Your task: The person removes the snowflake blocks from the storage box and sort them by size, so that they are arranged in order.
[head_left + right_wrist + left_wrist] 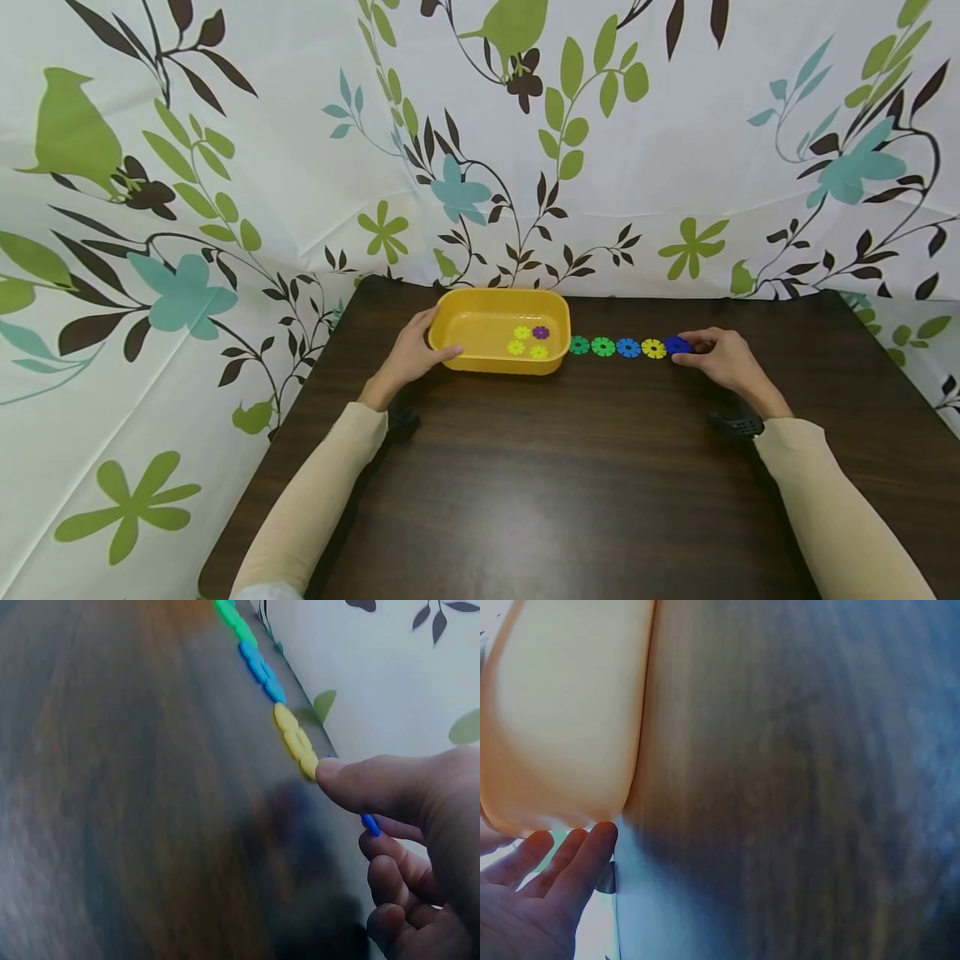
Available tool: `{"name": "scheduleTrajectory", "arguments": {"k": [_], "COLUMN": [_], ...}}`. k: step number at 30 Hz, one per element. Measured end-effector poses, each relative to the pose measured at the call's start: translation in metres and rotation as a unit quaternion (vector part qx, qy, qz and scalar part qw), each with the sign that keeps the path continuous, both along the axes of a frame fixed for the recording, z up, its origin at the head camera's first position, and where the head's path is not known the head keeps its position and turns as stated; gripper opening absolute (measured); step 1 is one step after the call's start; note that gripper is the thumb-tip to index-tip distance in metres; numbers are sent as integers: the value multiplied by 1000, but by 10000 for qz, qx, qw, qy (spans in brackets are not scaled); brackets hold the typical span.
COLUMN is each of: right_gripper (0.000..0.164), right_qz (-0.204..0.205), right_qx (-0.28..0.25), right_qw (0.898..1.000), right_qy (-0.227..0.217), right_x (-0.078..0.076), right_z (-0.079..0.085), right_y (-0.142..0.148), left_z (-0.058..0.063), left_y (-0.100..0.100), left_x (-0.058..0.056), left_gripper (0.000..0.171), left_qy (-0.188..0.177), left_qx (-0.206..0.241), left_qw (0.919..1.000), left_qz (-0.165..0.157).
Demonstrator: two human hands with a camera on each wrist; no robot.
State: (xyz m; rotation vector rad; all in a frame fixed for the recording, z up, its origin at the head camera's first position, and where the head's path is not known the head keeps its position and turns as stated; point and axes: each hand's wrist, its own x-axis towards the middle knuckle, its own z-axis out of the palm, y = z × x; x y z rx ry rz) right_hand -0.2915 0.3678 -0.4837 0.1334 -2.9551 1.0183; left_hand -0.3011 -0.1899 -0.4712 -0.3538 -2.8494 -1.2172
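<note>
A yellow plastic tray [498, 363] stands at the back of the table. My left hand [411, 350] grips its left end, thumb over the front rim and fingers along the outer side; those fingers [581, 859] meet the tray's end in the left wrist view. To the right of the tray runs a row of flower-shaped plastic discs: two green discs [603, 347], a light blue disc [628, 347] and a yellow disc [653, 348]. At the row's right end my right hand [723, 360] pinches a dark blue disc [677, 345] between thumb and fingers, beside the yellow disc [295, 741].
Inside the tray lie several small discs, yellow ones [516, 347] and a purple one [540, 332]. The dark wooden table [555, 492] reaches back to a white patterned cloth [600, 192]. Dark bands [738, 425] sit on both wrists.
</note>
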Motion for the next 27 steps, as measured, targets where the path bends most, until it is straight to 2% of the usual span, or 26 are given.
{"name": "scheduleTrajectory", "arguments": {"k": [12, 27], "right_gripper": [58, 58], "right_qz": [-85, -113], "right_qx": [96, -34], "right_qw": [9997, 9982], "right_qy": [-201, -586], "right_x": [-2, -4], "right_z": [2, 7], "right_y": [1, 3], "left_z": [1, 2], "left_y": [-1, 0], "left_x": [2, 1], "left_gripper": [106, 107], "left_qy": [-37, -95], "left_qx": [19, 37], "left_qw": [10000, 9999], "left_qz": [16, 14]}}
